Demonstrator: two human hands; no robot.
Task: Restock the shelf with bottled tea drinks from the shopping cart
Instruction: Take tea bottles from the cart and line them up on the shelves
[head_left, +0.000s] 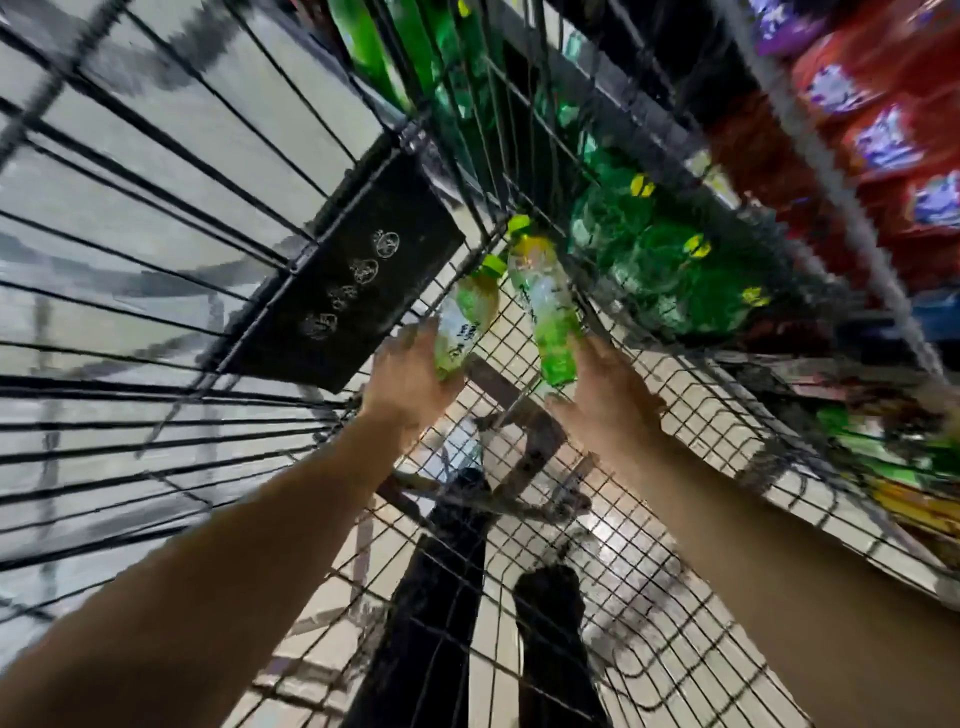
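Observation:
Both of my arms reach down into a wire shopping cart (649, 613). My left hand (410, 374) grips a green-labelled tea bottle (467, 317) with a lime cap. My right hand (608, 395) grips a second tea bottle (545, 306) of the same kind by its lower end. The two bottles are side by side above the cart's mesh floor, caps pointing away from me. The frame is blurred by motion.
Several green bottles (660, 260) lie packed along the cart's right side. A black panel (348, 291) sits on the cart's left wall. Red snack packs (878, 119) fill shelves at the right. My dark trouser legs (550, 644) show through the mesh.

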